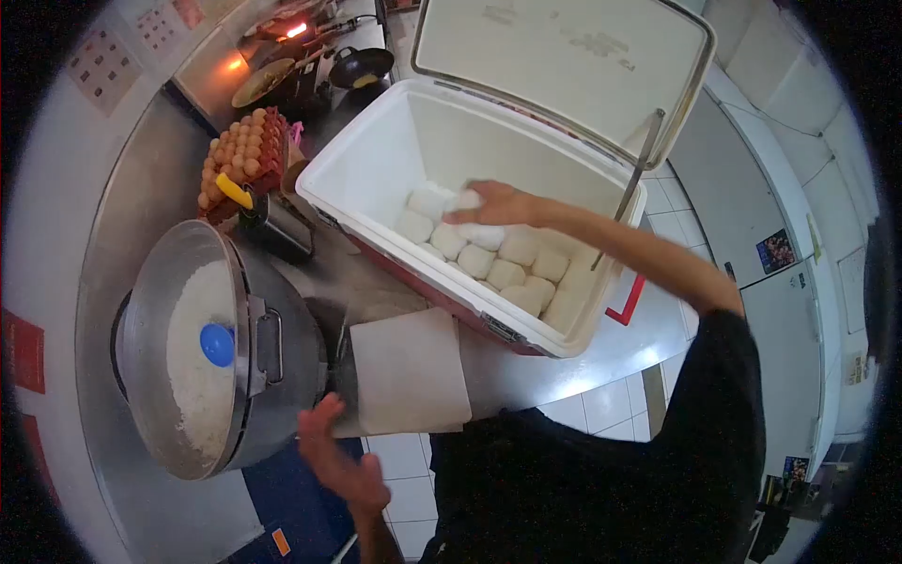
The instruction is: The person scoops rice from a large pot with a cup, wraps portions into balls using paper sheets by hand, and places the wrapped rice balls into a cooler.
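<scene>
Inside the large white cooler box (376,113) lie several rounded white packets (447,241), side by side. My right hand (498,204) reaches into the box with its fingers around a white packet (466,199) on top of the others. My left hand (343,465) is held up near the counter's front edge, its fingers apart and nothing in it. Between the box and a big metal pot, a stack of pale paper sheets (411,372) lies on the counter. The pot (282,376) holds white rice (202,376) with a blue scoop (218,344) on it.
Brown eggs (237,150) sit in red trays behind the pot, beside a metal container (277,226) with a yellow handle. Farther back are a black pan (361,68) and another pan (263,83) near a flame. The cooler's lid (573,56) stands raised at the back.
</scene>
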Demonstrator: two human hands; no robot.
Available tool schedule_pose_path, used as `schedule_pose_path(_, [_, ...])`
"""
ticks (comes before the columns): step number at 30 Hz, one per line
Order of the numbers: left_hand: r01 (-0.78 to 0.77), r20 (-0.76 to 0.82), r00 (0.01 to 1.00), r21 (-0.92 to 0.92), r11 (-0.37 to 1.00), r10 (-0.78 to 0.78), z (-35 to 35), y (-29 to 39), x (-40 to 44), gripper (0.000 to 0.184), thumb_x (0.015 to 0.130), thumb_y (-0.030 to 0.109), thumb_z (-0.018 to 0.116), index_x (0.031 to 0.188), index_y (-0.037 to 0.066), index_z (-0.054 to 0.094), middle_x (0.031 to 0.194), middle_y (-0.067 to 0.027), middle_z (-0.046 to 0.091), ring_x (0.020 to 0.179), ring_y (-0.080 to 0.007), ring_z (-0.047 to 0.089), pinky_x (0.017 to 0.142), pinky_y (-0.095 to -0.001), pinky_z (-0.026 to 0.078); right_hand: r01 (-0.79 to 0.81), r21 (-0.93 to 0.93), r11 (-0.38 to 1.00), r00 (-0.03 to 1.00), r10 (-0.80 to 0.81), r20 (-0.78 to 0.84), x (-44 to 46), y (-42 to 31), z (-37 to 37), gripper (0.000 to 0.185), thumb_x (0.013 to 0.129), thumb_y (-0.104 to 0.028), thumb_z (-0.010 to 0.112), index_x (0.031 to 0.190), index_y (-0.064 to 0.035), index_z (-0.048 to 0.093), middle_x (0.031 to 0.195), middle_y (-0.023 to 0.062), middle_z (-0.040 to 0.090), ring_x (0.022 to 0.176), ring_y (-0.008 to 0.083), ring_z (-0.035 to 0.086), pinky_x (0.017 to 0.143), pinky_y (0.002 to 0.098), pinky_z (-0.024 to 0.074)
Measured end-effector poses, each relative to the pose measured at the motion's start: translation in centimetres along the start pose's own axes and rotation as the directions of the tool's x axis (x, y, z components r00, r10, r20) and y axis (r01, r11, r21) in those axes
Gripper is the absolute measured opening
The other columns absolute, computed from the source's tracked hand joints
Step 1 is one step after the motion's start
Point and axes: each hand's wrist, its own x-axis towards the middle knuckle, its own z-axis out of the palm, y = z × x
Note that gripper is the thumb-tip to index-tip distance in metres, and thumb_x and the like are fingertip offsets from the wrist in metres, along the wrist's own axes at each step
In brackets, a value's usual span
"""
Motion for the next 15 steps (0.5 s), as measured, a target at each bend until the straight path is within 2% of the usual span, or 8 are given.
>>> schedule_pose_path(1, [0.005, 0.002, 1.000, 0.104, 0.995, -0.005, -1.4, 0.0, -0.6, 0.076, 0.090, 0.038, 0.058, 0.141, -0.009, 0.027, 0.132, -0.0250, 0.047, 0.119, -0.0332, 0.049, 0.105, -0.0454, 0.035, 0.041, 0.017, 0.999, 0.967, -0.044, 0.250, 3.3, 4.6, 1.9, 0.090, 0.074, -0.068, 0.066, 0.134, -0.0033, 0.049, 0.131, 0.0200, 0.053, 0.117, 0.0306, 0.053, 0.096, 0.0408, 0.0457])
schedule_pose_path(3, [0.105, -0.200, 0.976, 0.106, 0.989, -0.082, -3.8, 0.0, -1.5, 0.071, 0.090, 0.038, 0.060, 0.137, -0.008, 0.033, 0.125, -0.0231, 0.051, 0.115, -0.0316, 0.051, 0.099, -0.0441, 0.040, -0.018, -0.189, 0.982, 0.800, 0.128, 0.587, 6.7, 10.6, 4.8, 0.101, 0.072, -0.074, 0.064, 0.140, -0.0027, 0.043, 0.138, 0.0211, 0.048, 0.125, 0.0342, 0.046, 0.096, 0.0454, 0.0465])
schedule_pose_path(6, [0.107, -0.293, 0.955, 0.201, 0.974, -0.044, -8.7, -0.1, -1.8, 0.062, 0.089, 0.034, 0.061, 0.133, -0.005, 0.041, 0.117, -0.0216, 0.056, 0.108, -0.0308, 0.055, 0.093, -0.0422, 0.044, -0.396, -0.183, 0.900, 0.619, 0.409, 0.670, 5.1, 11.9, 6.5, 0.103, 0.073, -0.068, 0.069, 0.148, -0.0102, 0.028, 0.147, 0.0188, 0.033, 0.132, 0.0377, 0.036, 0.102, 0.0547, 0.0419])
schedule_pose_path(7, [0.130, -0.294, 0.955, 0.277, 0.952, -0.045, -10.4, 0.2, -1.3, 0.054, 0.087, 0.027, 0.062, 0.129, -0.002, 0.046, 0.107, -0.0206, 0.061, 0.099, -0.0313, 0.059, 0.089, -0.0419, 0.046, -0.426, -0.204, 0.881, 0.591, 0.442, 0.675, 4.3, 11.7, 6.6, 0.105, 0.073, -0.066, 0.070, 0.150, -0.0128, 0.023, 0.150, 0.0180, 0.028, 0.135, 0.0388, 0.032, 0.103, 0.0578, 0.0404])
schedule_pose_path(8, [0.115, -0.263, 0.964, 0.317, 0.941, -0.030, -11.9, -0.1, -0.9, 0.052, 0.086, 0.024, 0.063, 0.129, -0.001, 0.047, 0.104, -0.0195, 0.063, 0.096, -0.0316, 0.060, 0.088, -0.0416, 0.046, -0.329, -0.259, 0.908, 0.572, 0.410, 0.711, 4.7, 12.9, 6.8, 0.098, 0.074, -0.063, 0.071, 0.146, -0.0121, 0.028, 0.146, 0.0180, 0.032, 0.132, 0.0382, 0.035, 0.103, 0.0558, 0.0407])
schedule_pose_path(10, [0.097, -0.203, 0.979, 0.437, 0.894, -0.007, -15.0, -0.8, 0.8, 0.045, 0.080, 0.015, 0.066, 0.123, 0.002, 0.055, 0.100, -0.0152, 0.067, 0.095, -0.0306, 0.062, 0.086, -0.0396, 0.047, 0.081, -0.293, 0.953, 0.512, 0.212, 0.832, 5.1, 14.8, 6.3, 0.085, 0.076, -0.058, 0.071, 0.138, -0.0107, 0.039, 0.140, 0.0179, 0.040, 0.126, 0.0369, 0.041, 0.102, 0.0518, 0.0413])
schedule_pose_path(12, [0.124, -0.099, 0.991, 0.449, 0.885, -0.089, -18.2, -1.8, 4.0, 0.035, 0.080, 0.012, 0.066, 0.114, 0.005, 0.061, 0.100, -0.0125, 0.067, 0.095, -0.0295, 0.064, 0.085, -0.0373, 0.048, 0.466, -0.214, 0.858, 0.351, 0.043, 0.936, 5.9, 16.4, 5.3, 0.072, 0.077, -0.053, 0.072, 0.130, -0.0093, 0.049, 0.134, 0.0178, 0.048, 0.120, 0.0357, 0.048, 0.102, 0.0477, 0.0419])
schedule_pose_path(15, [0.157, 0.083, 0.973, 0.442, 0.883, -0.215, -21.7, -6.8, 9.2, 0.027, 0.087, 0.012, 0.062, 0.113, 0.005, 0.062, 0.103, -0.0113, 0.067, 0.092, -0.0259, 0.064, 0.085, -0.0371, 0.049, 0.738, -0.040, 0.674, 0.105, -0.056, 0.993, 5.0, 19.0, 3.8, 0.054, 0.080, -0.045, 0.073, 0.118, -0.0073, 0.066, 0.124, 0.0176, 0.061, 0.111, 0.0338, 0.057, 0.101, 0.0417, 0.0428])
